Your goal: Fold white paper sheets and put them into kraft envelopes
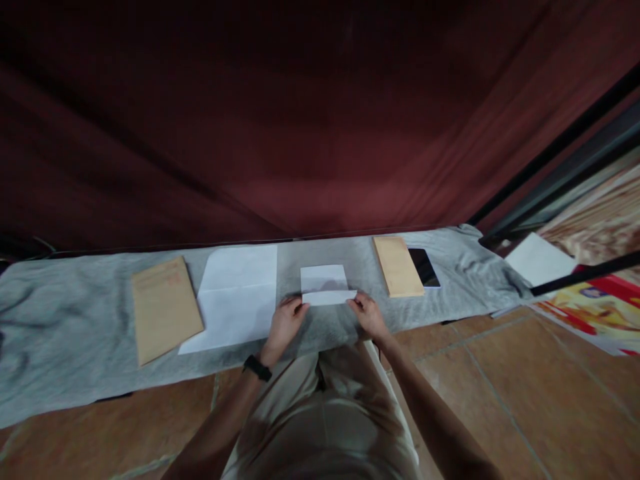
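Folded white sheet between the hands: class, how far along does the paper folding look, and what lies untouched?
Done: the small white sheet already has its near edge folded over into a flap. In hand: the left hand and right hand pinch that flap's two ends. Left: the large white sheet lies creased but open, and the large brown envelope and small brown envelope lie untouched on the grey cloth.

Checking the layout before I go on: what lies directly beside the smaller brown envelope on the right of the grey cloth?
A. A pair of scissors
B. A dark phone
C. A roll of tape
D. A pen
B: a dark phone lies flat against the right edge of the smaller brown envelope on the grey cloth, away from both hands at the folded white paper.
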Demonstrator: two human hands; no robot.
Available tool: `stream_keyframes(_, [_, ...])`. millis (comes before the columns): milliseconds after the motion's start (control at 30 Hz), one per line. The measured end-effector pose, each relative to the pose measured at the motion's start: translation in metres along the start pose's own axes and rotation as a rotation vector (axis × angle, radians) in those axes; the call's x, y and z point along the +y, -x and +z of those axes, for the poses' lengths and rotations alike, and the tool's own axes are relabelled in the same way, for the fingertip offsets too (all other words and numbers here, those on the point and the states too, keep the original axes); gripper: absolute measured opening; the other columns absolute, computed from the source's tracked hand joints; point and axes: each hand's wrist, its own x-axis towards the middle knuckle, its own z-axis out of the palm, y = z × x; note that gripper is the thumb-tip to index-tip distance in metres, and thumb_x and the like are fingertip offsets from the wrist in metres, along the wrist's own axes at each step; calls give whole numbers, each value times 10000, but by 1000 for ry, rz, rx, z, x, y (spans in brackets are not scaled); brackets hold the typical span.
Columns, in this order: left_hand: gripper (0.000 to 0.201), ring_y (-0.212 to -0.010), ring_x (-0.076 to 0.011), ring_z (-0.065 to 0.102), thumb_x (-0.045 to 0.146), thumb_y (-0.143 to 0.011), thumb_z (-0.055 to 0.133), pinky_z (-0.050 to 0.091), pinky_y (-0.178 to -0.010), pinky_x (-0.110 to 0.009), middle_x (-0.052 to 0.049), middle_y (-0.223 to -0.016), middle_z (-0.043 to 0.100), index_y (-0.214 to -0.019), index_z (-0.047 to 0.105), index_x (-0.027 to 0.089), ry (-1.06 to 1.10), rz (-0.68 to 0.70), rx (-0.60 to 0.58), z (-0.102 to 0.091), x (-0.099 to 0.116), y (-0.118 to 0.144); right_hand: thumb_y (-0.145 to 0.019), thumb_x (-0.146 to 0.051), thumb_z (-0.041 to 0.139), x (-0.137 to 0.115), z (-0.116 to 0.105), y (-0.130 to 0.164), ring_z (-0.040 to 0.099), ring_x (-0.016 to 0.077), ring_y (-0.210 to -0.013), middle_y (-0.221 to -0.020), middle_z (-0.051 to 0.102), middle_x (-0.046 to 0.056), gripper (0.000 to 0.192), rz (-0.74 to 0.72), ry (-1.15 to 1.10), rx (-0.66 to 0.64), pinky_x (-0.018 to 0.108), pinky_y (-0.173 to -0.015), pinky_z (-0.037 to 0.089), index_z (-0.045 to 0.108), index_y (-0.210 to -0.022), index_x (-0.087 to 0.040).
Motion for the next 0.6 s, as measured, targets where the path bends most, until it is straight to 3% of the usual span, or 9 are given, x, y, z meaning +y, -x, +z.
stream_keyframes(133, [191, -837, -174, 681, 302, -969, 568, 491, -770, -270, -46, -924, 758, -946, 725, 196, -33, -180, -47, -1, 10, -9, -977, -394, 505, -6, 2, -11, 644, 179, -742, -822, 706, 30, 251, 75, 53, 7, 270, -705, 485, 659, -914, -206])
stream_keyframes(367, [238, -793, -159, 671, 347, -1004, 526, 408, -671, -243, -34, -900, 764, -980, 720, 211, -167, -324, -97, -4, 23, -22, -992, -358, 520, -14, 6, -25, 673, 176, -732, -845, 729, 28, 197, 160, 256, 1, 254, -674, 464, 652, -932, -225])
stream_keyframes(600, [292, -863, -207, 691, 392, -1024, 482, 396, -676, -277, -71, -978, 772, -1069, 717, 225, -288, -366, -111, -4, 28, -33, -1019, -346, 538, -23, 9, -42, 735, 196, -926, -1022, 772, 50, 266, 287, 397, -53, 246, -740, 496, 615, -1255, -251])
